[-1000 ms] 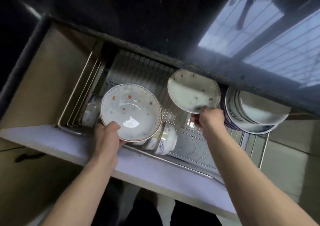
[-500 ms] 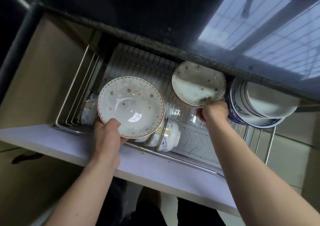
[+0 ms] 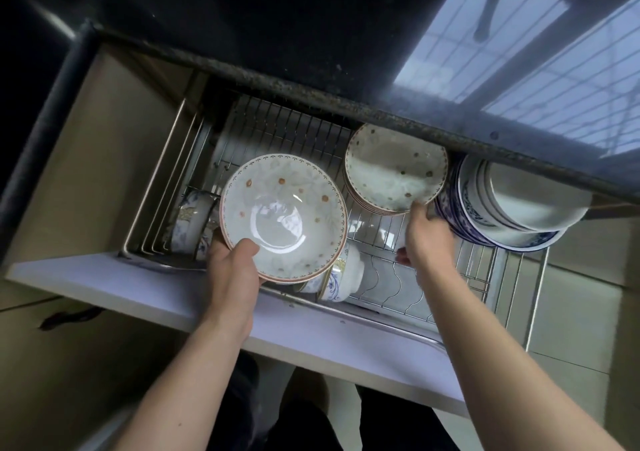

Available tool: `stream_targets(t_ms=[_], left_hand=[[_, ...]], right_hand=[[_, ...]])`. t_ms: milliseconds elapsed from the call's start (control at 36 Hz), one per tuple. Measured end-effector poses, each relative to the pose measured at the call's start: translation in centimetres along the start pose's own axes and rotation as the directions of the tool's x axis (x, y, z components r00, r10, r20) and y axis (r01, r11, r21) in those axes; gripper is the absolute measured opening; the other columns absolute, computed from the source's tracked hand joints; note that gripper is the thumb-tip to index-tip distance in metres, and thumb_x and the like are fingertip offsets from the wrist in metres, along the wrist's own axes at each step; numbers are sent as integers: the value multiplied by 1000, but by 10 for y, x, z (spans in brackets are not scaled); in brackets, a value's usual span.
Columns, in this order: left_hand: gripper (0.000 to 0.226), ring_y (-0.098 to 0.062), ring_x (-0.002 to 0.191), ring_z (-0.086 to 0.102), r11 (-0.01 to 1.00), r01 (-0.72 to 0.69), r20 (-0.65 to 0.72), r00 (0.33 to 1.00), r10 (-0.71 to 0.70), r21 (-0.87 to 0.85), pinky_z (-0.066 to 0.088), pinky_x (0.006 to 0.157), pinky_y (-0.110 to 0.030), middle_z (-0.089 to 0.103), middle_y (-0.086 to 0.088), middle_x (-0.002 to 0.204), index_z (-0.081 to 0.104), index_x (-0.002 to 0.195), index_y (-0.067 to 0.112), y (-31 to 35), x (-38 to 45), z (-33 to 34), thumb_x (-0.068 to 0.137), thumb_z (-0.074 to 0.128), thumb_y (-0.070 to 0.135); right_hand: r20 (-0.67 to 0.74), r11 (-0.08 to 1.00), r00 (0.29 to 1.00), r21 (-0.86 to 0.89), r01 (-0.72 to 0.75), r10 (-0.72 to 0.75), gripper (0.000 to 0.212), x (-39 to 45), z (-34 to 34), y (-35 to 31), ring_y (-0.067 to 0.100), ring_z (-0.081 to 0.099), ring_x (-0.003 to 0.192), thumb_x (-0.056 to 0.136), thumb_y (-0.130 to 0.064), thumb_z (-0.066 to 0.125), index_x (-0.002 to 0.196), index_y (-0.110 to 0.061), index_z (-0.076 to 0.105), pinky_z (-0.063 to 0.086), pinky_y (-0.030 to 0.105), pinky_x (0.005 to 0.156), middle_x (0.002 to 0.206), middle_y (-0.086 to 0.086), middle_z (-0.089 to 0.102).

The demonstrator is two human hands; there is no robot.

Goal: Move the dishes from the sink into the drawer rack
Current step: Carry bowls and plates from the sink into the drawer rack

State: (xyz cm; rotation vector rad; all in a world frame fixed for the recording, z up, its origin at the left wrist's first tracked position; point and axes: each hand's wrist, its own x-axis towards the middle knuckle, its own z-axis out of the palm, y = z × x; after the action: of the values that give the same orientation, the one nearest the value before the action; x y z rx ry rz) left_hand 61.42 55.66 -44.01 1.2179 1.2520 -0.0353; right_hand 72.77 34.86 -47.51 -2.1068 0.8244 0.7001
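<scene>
Dishes fill the wire drawer rack point(image 3: 277, 132) pulled out below you. Your left hand point(image 3: 233, 274) grips a white bowl with orange dots point(image 3: 283, 218) at its 7 o'clock rim, thumb curled over the inside, fingers hidden behind it. You hold that bowl tilted, its inside facing you, above the front left part of the rack.

At 1 o'clock from that bowl, a stack of dotted plates point(image 3: 394, 170) stands on edge in the rack, partly under the dark countertop edge point(image 3: 346, 104). Your right hand point(image 3: 427, 239) reaches up to the stack, fingertips touching the front plate's rim at about 5 o'clock. The fingers look fairly straight, but whether they pinch the rim cannot be told from this angle.

At 3 o'clock from the stack, touching or just beside it, blue-and-white bowls point(image 3: 512, 215) nest together on their sides. Small patterned cups point(image 3: 194, 222) lie at 9 o'clock from the held bowl, and another blue-patterned cup point(image 3: 343, 274) lies at its 5 o'clock, partly hidden behind it. The white drawer front point(image 3: 311, 333) runs across nearest you, under both forearms.
</scene>
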Motion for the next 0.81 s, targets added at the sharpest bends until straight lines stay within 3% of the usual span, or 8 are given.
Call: stream_targets(t_ms=[56,111,167,333,417,528,639,806], left_hand=[[30,-21,110,67,1000,-7,-2,1000,7,7,53,102,-54,74,6,110,66,103,28,0,0,0,79,58,13],[26,-23,109,67,1000,-7,8,1000,7,15,53,101,-52,74,3,111,67,102,27,-3,0,0,84,58,9],[29,-22,110,67,999,-19,36,999,18,33,54,97,-45,74,3,112,68,106,25,-4,-1,0,91,56,4],[27,-18,109,68,993,-31,123,992,17,117,58,92,-43,76,12,106,70,108,31,-5,1,-4,81,63,33],[35,-13,110,65,984,-108,221,972,75,142,61,79,-31,67,13,120,57,137,34,-4,-5,2,103,53,29],[55,-9,126,56,925,-284,302,931,204,251,51,105,-48,49,18,139,25,155,50,-7,-12,1,106,48,37],[61,6,116,54,887,-332,284,927,244,320,51,106,-47,47,17,145,25,157,47,-8,-13,1,105,52,30],[63,-6,114,61,821,-370,335,913,234,435,55,94,-41,50,19,141,25,157,45,-13,-9,3,103,53,28]], right_hand=[[261,997,965,71,14,-32,59,-23,4,6,27,70,64,104,-61,35,97,-8,60,61,57,82,84,13,66],[530,989,847,138,-52,-30,57,-46,11,7,28,71,71,105,-57,39,114,-6,62,63,52,76,93,17,69],[617,980,786,182,-83,-48,42,-63,19,7,29,71,69,106,-47,46,121,-9,60,63,43,67,94,17,73],[395,997,916,20,70,-72,22,-66,30,8,27,56,46,99,-17,41,94,0,54,52,41,54,64,18,59],[333,998,940,0,71,-67,25,-53,18,8,27,56,45,99,-19,43,98,3,55,52,42,54,59,16,62],[205,992,977,118,36,-59,26,-32,-2,0,24,52,42,100,-9,40,84,1,57,56,44,54,60,19,58],[93,954,995,294,-52,25,23,5,-14,-5,24,49,55,98,-4,38,101,9,57,51,39,48,75,22,53],[42,947,998,314,-62,51,37,40,-8,-17,27,54,62,105,-20,42,116,12,57,47,46,63,76,19,52]])
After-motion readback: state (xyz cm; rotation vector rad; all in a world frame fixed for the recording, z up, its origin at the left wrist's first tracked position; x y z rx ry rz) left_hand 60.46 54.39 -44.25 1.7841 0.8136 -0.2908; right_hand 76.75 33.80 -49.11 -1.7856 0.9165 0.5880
